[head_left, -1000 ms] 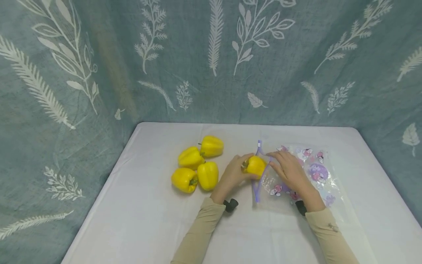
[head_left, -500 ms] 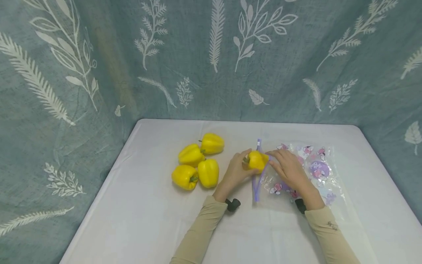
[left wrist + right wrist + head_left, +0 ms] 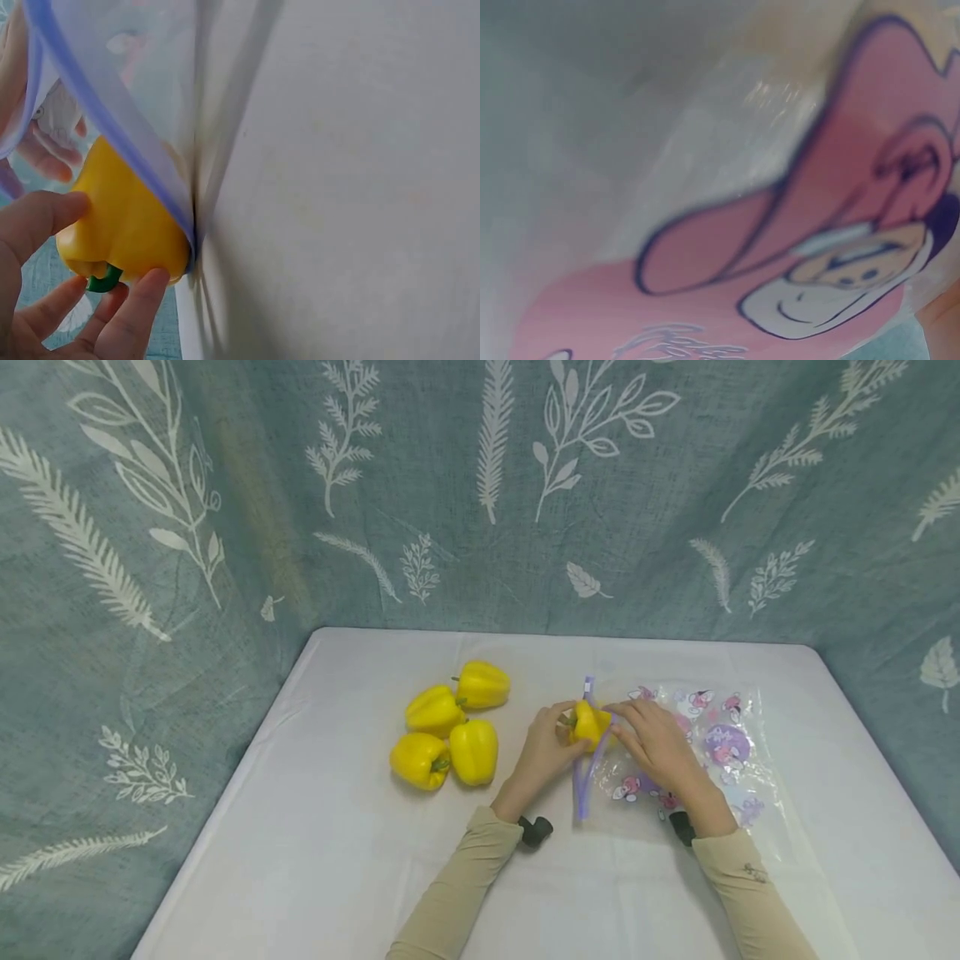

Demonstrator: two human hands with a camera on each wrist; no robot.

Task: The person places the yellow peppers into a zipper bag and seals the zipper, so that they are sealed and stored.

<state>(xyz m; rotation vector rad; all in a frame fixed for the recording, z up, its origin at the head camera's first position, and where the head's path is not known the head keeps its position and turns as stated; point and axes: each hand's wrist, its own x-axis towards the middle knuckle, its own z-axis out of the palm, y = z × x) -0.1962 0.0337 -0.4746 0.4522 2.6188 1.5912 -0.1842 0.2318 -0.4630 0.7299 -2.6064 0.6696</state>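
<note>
My left hand (image 3: 542, 745) grips a yellow bell pepper (image 3: 588, 727) by its stem end, thumb on one side and fingertips on the other. In the left wrist view the pepper (image 3: 124, 217) has its green stem toward the palm. Its far end is inside the mouth of a clear zip bag (image 3: 693, 781) with purple edging and pink and purple cartoon prints. At that mouth my right hand (image 3: 660, 750) pinches the raised upper edge. The right wrist view is filled by the bag's printed film (image 3: 840, 187), hiding most of the right hand.
Several yellow bell peppers (image 3: 474, 752) lie clustered to the left of my left hand on the white-covered table (image 3: 300, 860). A teal leaf-print curtain (image 3: 442, 485) hangs behind and along the left side. The bag's body stretches to the right under my right forearm.
My left hand has moved slightly right, pushing the bell pepper further into the bag's mouth, so the purple edge now covers more of it. The right hand stays almost in place.
</note>
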